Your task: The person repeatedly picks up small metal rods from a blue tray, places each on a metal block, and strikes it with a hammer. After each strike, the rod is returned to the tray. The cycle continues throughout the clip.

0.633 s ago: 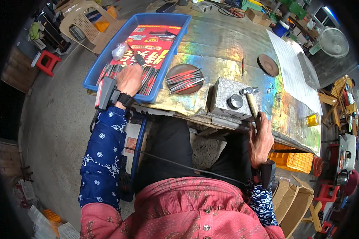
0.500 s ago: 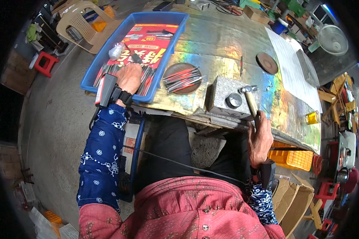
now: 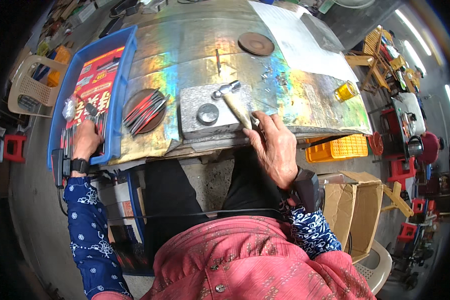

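My left hand (image 3: 86, 141) is inside the blue plastic tray (image 3: 125, 75), its fingers curled down among thin red and silver metal rods (image 3: 66, 142); its fingertips are hidden. My right hand (image 3: 276, 150) has thumb and fingers around the lower end of the wooden handle of a hammer (image 3: 236, 107). The hammer's head lies on a speckled grey stone block (image 3: 191, 100), beside a short round metal piece (image 3: 207, 114). Between tray and block, a brown round dish (image 3: 131, 104) carries several more red and silver rods (image 3: 146, 111).
A dark thin rod (image 3: 218, 62) and a second brown dish (image 3: 256, 44) lie farther back on the table. Small metal bits (image 3: 280, 80) are scattered to the right, near a yellow cup (image 3: 346, 91). Below stand a yellow crate (image 3: 337, 148) and a cardboard box (image 3: 341, 212).
The view has turned, so the table things sit farther left in the picture. My left hand stays among the rods in the tray; my right fingers have come round the hammer's handle end.
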The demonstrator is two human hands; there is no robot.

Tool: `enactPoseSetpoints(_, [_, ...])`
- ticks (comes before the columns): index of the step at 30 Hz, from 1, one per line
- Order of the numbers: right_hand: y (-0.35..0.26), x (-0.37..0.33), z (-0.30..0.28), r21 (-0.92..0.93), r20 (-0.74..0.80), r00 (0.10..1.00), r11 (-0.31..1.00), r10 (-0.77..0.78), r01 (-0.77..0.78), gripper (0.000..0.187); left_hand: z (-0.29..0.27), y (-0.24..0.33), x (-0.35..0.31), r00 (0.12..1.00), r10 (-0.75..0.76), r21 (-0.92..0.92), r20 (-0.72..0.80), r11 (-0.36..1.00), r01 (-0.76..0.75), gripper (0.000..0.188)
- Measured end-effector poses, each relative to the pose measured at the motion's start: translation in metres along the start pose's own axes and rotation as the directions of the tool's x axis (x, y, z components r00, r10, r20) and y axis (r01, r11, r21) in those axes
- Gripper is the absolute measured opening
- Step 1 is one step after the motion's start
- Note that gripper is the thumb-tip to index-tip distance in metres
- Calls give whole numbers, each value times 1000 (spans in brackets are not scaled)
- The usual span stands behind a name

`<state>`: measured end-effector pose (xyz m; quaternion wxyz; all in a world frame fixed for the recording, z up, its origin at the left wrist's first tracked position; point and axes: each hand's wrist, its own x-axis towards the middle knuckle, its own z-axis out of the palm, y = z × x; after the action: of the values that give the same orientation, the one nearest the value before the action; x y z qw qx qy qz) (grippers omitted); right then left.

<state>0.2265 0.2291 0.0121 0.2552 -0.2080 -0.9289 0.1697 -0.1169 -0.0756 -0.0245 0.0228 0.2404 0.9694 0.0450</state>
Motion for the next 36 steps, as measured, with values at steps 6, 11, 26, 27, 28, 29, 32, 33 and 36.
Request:
enactPoseSetpoints(6, [49, 15, -8, -27, -57, 993, 995, 99, -101, 23, 4, -4, -1, 998, 25, 3, -52, 1000, -24, 17])
enactPoseSetpoints(11, [89, 20, -6, -132, -21, 977, 968, 211, -212, 20, 6, -10, 5, 1000, 5, -33, 27, 999, -4, 17])
enactPoseSetpoints(26, [117, 78, 39, -208, 70, 994, 976, 84, -68, 15, -1, 1, -5, 993, -6, 123, -118, 992, 21, 27])
enactPoseSetpoints(27, [118, 80, 42, -218, 97, 992, 975, 77, -54, 15, -1, 2, -5, 993, 4, 124, -120, 992, 11, 27])
enactPoseSetpoints(28, [120, 82, 44, -226, 112, 991, 973, 70, -43, 15, -1, 2, -5, 993, 6, 123, -119, 992, 9, 26])
enactPoseSetpoints(29, [120, 83, 49, -240, 75, 996, 971, 40, -21, 12, -1, 2, -6, 992, 14, 96, -125, 995, -2, 25])
enactPoseSetpoints(32, [123, 85, 58, -301, 41, 998, 952, -46, 56, 8, 0, 0, -7, 983, 78, 43, -167, 997, -71, 22])
enactPoseSetpoints(33, [125, 86, 60, -318, -8, 993, 942, -117, 108, 5, 0, -1, -7, 985, 74, 44, -156, 997, -68, 21])
enactPoseSetpoints(36, [130, 89, 64, -353, -19, 976, 915, -217, 196, 4, 3, -7, -6, 990, 61, 46, -128, 997, -55, 21])
